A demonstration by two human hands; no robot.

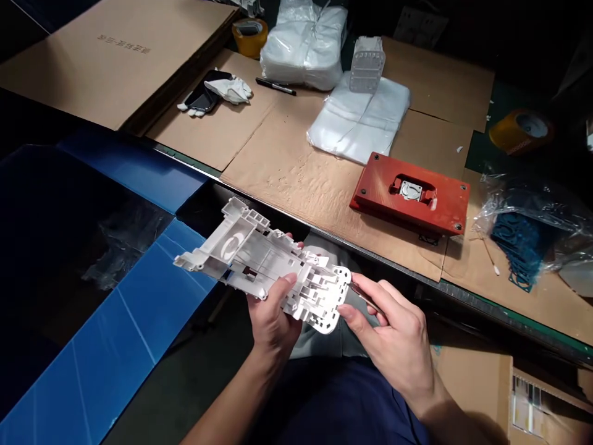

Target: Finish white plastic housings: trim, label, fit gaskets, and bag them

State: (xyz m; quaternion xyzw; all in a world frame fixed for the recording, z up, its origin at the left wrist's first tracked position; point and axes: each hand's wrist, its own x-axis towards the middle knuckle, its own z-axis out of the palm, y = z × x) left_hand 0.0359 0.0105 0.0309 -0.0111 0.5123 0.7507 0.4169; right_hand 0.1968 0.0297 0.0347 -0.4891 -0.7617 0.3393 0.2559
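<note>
My left hand (278, 309) grips a white moulded plastic frame (273, 259), thumb on top and fingers under it. The frame is held tilted in the air in front of the table edge, its ribbed, slotted end pointing right. Between the thumb and fingers of my right hand (393, 334) is a slim dark tool (365, 296), perhaps a trimming knife; most of it is hidden by the fingers. Its tip meets the rounded right rim of the frame, and my right fingertips are close against that rim.
On the cardboard-covered table (278, 167) lie a red fixture block (435, 210), stacked plastic bags (361, 123), a pen (275, 86), a phone with white gloves (227, 89), tape rolls (514, 133) and bagged blue parts (521, 241). A blue bin (139, 296) stands at left.
</note>
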